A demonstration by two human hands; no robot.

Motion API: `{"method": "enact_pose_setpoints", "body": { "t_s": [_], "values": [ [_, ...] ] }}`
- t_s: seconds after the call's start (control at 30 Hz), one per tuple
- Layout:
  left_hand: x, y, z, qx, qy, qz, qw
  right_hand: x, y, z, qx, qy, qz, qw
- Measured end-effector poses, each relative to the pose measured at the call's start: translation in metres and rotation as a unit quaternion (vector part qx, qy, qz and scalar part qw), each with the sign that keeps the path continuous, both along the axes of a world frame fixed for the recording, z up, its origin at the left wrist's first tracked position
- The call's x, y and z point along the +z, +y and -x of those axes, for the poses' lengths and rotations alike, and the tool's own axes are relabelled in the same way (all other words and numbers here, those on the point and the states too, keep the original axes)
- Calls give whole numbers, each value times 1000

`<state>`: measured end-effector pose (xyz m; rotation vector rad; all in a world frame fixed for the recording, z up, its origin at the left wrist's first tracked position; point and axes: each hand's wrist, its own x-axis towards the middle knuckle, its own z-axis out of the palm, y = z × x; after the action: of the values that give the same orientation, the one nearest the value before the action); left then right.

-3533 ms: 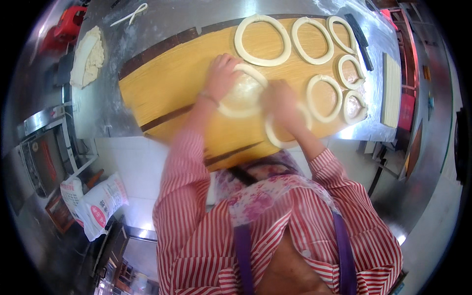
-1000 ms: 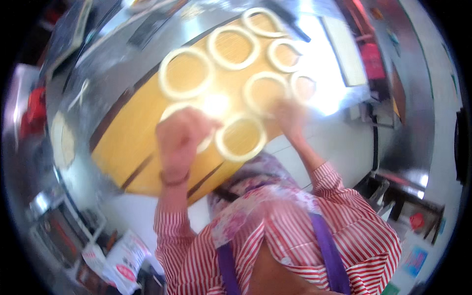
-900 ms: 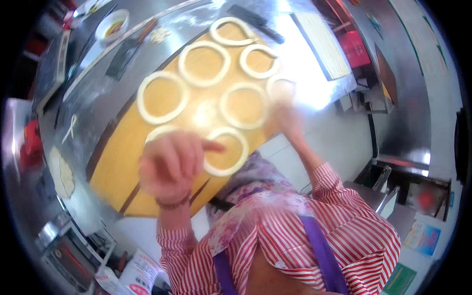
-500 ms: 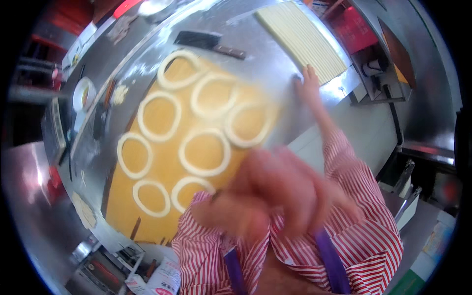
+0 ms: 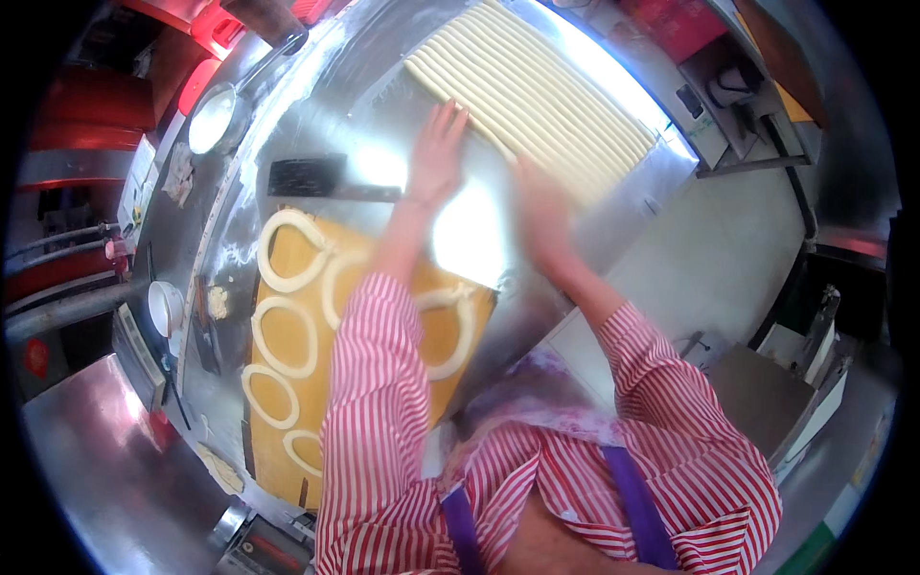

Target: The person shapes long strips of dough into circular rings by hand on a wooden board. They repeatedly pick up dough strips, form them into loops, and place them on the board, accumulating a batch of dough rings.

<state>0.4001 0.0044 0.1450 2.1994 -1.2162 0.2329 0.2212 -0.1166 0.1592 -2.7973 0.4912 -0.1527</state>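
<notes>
Long pale dough strips [image 5: 537,81] lie side by side in a flat block on the metal table. My left hand [image 5: 439,158] reaches to the near-left edge of the block, its fingers stretched out and their tips at the outermost strip. At the same edge, farther right, is my right hand [image 5: 544,216], smeared by motion, so its fingers do not show clearly. Several dough rings, among them one whole ring [image 5: 313,335], rest on a yellow board [image 5: 369,230]. My left sleeve covers some of the rings. A dark-bladed cleaver [image 5: 307,176] lies between board and strips.
Beyond the table's left ledge stand a metal bowl [image 5: 213,120] and a small white bowl [image 5: 165,307]. Dough scraps [image 5: 218,303] lie near the board. A shelf unit [image 5: 733,105] stands past the table's right end. Flour dusts the metal tabletop [image 5: 350,110].
My left hand has moved from close in front of the camera out to the dough strips. My right hand remains along their near edge. The view has shifted, bringing more of the strips into sight.
</notes>
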Motion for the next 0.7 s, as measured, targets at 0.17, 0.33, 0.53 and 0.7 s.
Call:
{"method": "enact_pose_setpoints", "body": {
  "t_s": [0.17, 0.33, 0.53, 0.7],
  "values": [
    [-22, -2, -3, -55, -76, -132, 987, -19, 25, 22, 43, -94, -52, 993],
    [15, -3, -13, -40, 47, -288, 956, -37, 3, 25, -16, -80, -83, 993],
    [-11, -1, -40, -77, -64, -109, 989, -24, -16, 24, -30, -6, -13, 999],
    [-9, -7, -78, -181, -159, -173, 955, -7, -51, 27, -59, 26, -349, 935]
  ]
}}
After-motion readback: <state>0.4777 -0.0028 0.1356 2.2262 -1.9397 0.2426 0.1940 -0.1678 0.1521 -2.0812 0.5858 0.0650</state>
